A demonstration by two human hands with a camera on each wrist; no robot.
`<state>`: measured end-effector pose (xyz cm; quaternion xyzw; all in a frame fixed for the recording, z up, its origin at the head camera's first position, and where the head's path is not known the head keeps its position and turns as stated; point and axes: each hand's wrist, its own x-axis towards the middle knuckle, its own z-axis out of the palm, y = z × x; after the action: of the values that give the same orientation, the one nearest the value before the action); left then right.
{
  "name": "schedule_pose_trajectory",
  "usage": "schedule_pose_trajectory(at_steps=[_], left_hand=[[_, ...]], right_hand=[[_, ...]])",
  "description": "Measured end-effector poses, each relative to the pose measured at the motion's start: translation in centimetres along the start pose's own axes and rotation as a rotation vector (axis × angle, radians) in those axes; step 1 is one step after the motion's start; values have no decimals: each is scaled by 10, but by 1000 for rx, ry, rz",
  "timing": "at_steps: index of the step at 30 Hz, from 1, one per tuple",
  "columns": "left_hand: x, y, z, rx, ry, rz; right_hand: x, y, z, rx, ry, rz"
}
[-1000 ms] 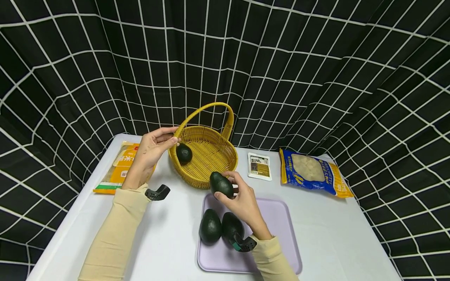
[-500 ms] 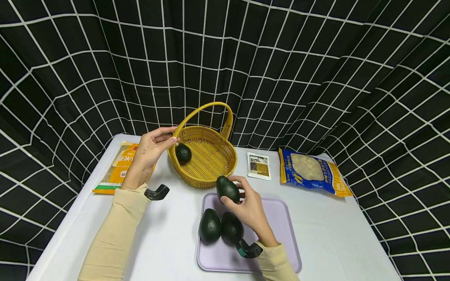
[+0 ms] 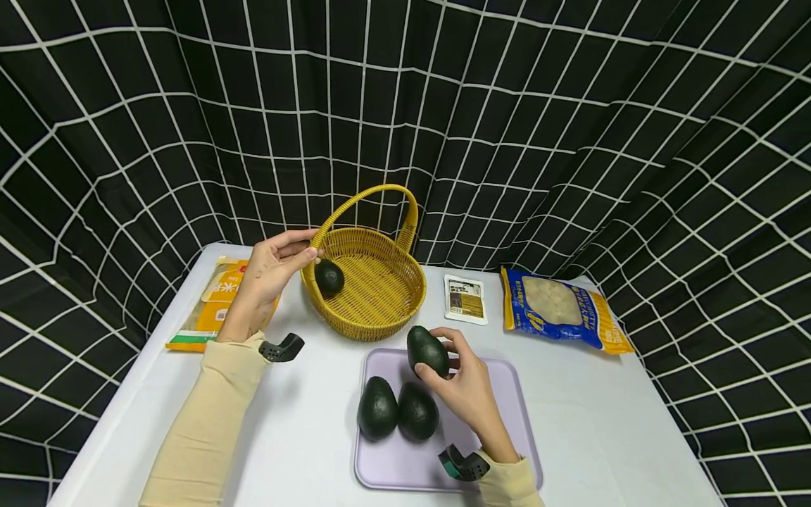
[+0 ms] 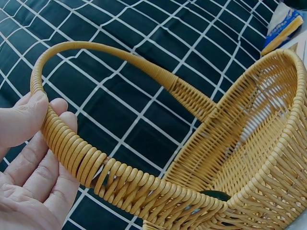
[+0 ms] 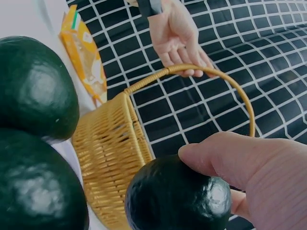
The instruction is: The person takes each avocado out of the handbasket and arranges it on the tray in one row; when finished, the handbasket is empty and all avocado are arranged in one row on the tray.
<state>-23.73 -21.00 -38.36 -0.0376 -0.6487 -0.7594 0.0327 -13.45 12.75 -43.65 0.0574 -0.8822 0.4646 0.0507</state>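
Note:
My left hand pinches the left side of the handle of a yellow wicker basket; the left wrist view shows thumb and fingers around that handle. One dark green avocado lies inside the basket at its left. In my right hand I hold another avocado, thumb on its near side, over the back part of a lilac tray. Two more avocados, a left one and a right one, lie side by side on the tray, just left of this hand.
An orange bag of grain lies left, partly behind my left forearm. A small white packet lies right of the basket, and a blue and yellow bag farther right. A black gridded curtain surrounds the white table.
My right hand has moved with its avocado away from the basket's front rim, rightward and nearer to me, over the tray. The left hand stays on the basket handle.

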Motion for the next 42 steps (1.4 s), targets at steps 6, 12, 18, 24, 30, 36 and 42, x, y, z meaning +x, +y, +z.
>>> schedule_pose_trajectory(at_steps=[6, 12, 18, 24, 30, 36, 42], left_hand=[[1, 0, 0, 8, 0, -8], [0, -1, 0, 11, 3, -10], [-1, -2, 0, 3, -5, -9], [-2, -3, 0, -3, -8, 2], [-2, -2, 0, 0, -5, 3], [-2, -1, 1, -9, -9, -2], [-1, -1, 1, 2, -6, -13]], right_hand=[[-8, 6, -5, -7, 16, 29], [-19, 14, -9, -47, 57, 34], [-34, 24, -15, -100, 101, 63], [-50, 36, -19, -139, 114, 98], [-64, 45, -19, -198, 110, 121], [-73, 53, -16, -227, 120, 130], [-78, 56, -13, -223, 111, 136]])
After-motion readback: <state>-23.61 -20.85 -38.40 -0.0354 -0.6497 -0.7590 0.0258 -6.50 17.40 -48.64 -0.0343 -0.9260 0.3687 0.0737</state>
